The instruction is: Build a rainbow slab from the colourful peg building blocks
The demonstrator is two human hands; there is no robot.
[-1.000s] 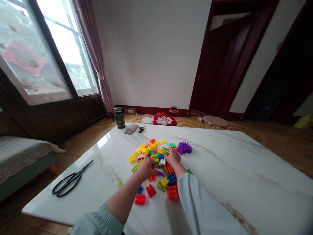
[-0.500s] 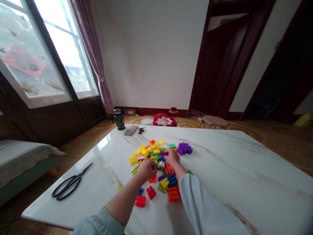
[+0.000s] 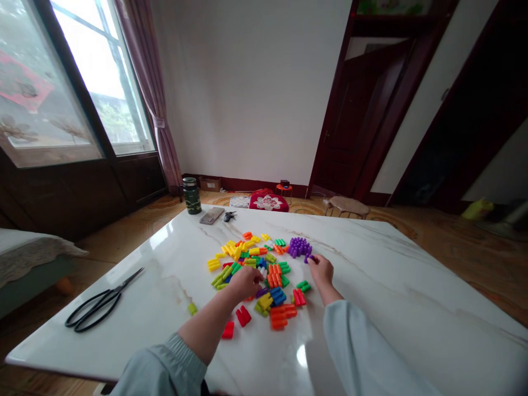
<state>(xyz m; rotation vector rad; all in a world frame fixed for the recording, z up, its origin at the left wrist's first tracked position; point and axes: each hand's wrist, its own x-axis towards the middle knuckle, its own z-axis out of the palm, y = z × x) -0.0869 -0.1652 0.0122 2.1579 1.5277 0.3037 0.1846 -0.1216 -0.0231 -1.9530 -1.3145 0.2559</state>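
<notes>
Component: one purple bullet-shaped block (image 3: 308,258), located at the near right edge of the upright purple cluster (image 3: 298,247) on the marble-patterned table (image 3: 391,286). Whether block and cluster touch cannot be told.

Right hand (image 3: 322,270): thumb and index finger pinched together on the block. Left hand (image 3: 244,282): over the mixed pile, fingers curled; whether they are closed on a piece cannot be told. Adjacent to it are a lime-green block (image 3: 221,276) and a red block (image 3: 243,316).

Handling (judged from appearance): moulded plastic — light, stiff and unlikely to break. The glossy, rounded sides may slip or roll under a loose grip. Grip with two fingertips across opposite flanks, about mid-length — leave both ends uncovered. Light pressure should suffice; avoid knocking the cluster, whose narrow pieces could topple.
</notes>
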